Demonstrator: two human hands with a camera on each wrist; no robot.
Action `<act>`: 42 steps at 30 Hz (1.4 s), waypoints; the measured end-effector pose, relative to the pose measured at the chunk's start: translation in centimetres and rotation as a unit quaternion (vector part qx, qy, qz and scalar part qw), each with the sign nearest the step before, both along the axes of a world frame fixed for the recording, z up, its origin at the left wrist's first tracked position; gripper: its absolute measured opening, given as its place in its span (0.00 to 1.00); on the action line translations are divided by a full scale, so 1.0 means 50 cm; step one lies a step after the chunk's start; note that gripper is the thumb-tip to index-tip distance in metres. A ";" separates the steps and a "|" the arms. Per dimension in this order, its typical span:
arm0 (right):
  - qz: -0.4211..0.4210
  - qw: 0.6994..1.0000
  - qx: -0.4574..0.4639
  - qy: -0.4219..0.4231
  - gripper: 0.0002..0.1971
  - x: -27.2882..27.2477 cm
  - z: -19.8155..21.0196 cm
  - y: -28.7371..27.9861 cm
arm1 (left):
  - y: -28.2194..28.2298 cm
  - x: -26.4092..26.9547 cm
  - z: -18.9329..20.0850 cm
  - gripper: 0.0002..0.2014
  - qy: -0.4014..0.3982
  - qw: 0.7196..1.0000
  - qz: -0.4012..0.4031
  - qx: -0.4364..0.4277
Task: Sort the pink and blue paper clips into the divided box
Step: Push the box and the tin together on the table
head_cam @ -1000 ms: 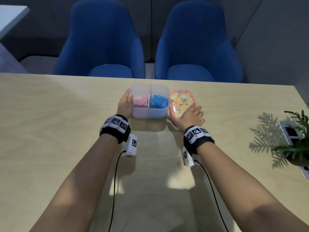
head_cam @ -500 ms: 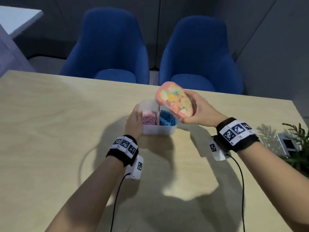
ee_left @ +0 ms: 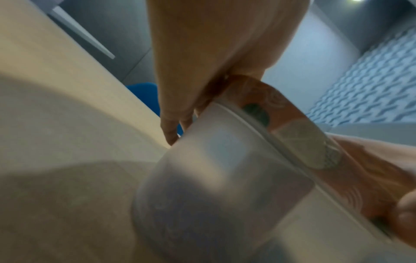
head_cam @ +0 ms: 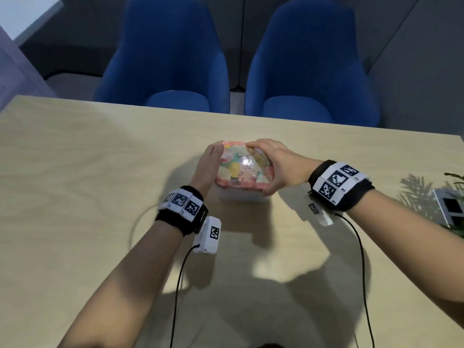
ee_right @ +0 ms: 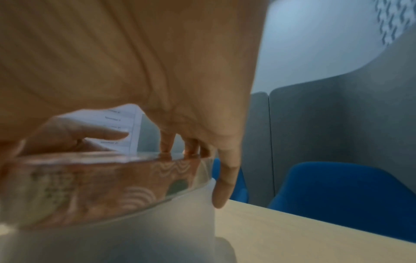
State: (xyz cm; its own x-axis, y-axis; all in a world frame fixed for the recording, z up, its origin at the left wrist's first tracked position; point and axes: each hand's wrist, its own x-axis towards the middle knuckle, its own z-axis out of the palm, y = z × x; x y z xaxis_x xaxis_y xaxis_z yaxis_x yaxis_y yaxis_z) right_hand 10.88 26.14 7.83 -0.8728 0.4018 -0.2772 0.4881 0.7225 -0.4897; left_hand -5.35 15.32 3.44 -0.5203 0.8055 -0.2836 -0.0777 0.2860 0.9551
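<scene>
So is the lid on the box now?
On: the lid sits atop the box, both hands at its edges. Whether it has snapped shut, cannot tell.

Clips hidden under the lid [head_cam: 240,168]; colours and compartments not to be told. Box [head_cam: 242,196] mostly covered, only a low strip of wall showing in the head view. Left hand [head_cam: 209,165] fingertips out of sight behind the box's far edge. Right hand [head_cam: 273,163] palm side concealed against the lid. Both wrist views blurred; box wall [ee_left: 220,186] a frosted smear, lid pattern [ee_right: 94,185] unreadable. Plant [head_cam: 454,197] cut off at the right edge. Printed sheet [ee_right: 122,128] too small to read.
</scene>
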 end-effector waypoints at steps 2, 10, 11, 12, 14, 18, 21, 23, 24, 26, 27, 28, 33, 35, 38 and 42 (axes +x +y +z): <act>-0.012 1.000 0.000 -0.019 0.62 0.004 0.003 0.003 | 0.001 0.002 -0.001 0.15 0.017 1.000 -0.010 0.002; -0.064 0.997 -0.035 -0.024 0.66 0.003 0.003 0.001 | -0.004 0.002 0.006 0.18 0.018 1.000 -0.011 -0.001; -0.100 0.993 -0.067 -0.011 0.65 0.004 0.006 0.005 | -0.004 0.002 0.006 0.18 0.026 1.000 -0.012 -0.004; -0.158 0.981 -0.109 0.022 0.60 0.006 0.009 0.006 | -0.006 0.004 0.008 0.17 0.030 0.999 -0.015 -0.007; -0.307 0.925 -0.186 0.128 0.41 0.010 -0.001 0.000 | -0.006 0.007 0.011 0.17 0.018 1.000 -0.011 -0.015; -0.418 0.863 -0.204 0.195 0.21 -0.011 -0.050 -0.045 | -0.004 0.007 0.017 0.26 -0.052 0.998 -0.014 -0.026; -0.413 0.872 -0.174 0.198 0.26 -0.020 -0.084 -0.050 | -0.004 0.006 0.014 0.20 -0.051 0.998 -0.016 -0.025; -0.408 0.871 -0.171 0.214 0.21 -0.021 -0.104 -0.040 | -0.005 0.006 0.016 0.13 -0.046 0.999 -0.014 -0.010; -0.414 0.865 -0.174 0.224 0.18 -0.022 -0.097 -0.044 | -0.004 0.007 0.015 0.12 -0.046 0.999 -0.014 -0.008; -0.431 0.845 -0.196 0.250 0.12 -0.020 -0.086 -0.048 | 0.002 0.010 0.006 0.14 -0.027 1.000 -0.012 -0.007; -0.436 0.834 -0.209 0.266 0.11 -0.018 -0.084 -0.047 | 0.004 0.012 0.002 0.14 -0.017 1.000 -0.009 -0.007; -0.438 0.827 -0.220 0.275 0.10 -0.016 -0.084 -0.044 | 0.004 0.015 0.002 0.14 -0.013 1.000 -0.010 -0.010; -0.449 0.812 -0.239 0.287 0.10 -0.009 -0.084 -0.032 | 0.011 0.018 -0.002 0.14 -0.017 0.999 -0.040 -0.023; -0.456 0.800 -0.253 0.297 0.11 -0.009 -0.084 -0.031 | 0.014 0.018 0.000 0.15 -0.018 0.998 -0.055 -0.034; -0.458 0.793 -0.257 0.309 0.12 -0.009 -0.088 -0.030 | 0.016 0.020 -0.007 0.13 -0.012 0.999 -0.042 -0.019; -0.466 0.789 -0.237 0.323 0.11 -0.012 -0.096 -0.035 | 0.013 0.028 -0.017 0.11 -0.027 1.000 -0.011 -0.004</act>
State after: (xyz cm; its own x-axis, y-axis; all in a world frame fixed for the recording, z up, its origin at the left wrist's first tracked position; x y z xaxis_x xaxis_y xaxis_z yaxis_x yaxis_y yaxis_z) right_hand 10.27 24.40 3.03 -0.2798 0.9376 -0.2066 0.2369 -0.1411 -0.9612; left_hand -3.98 15.98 2.60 -0.4858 0.8147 -0.3165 -0.1224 0.2951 0.9476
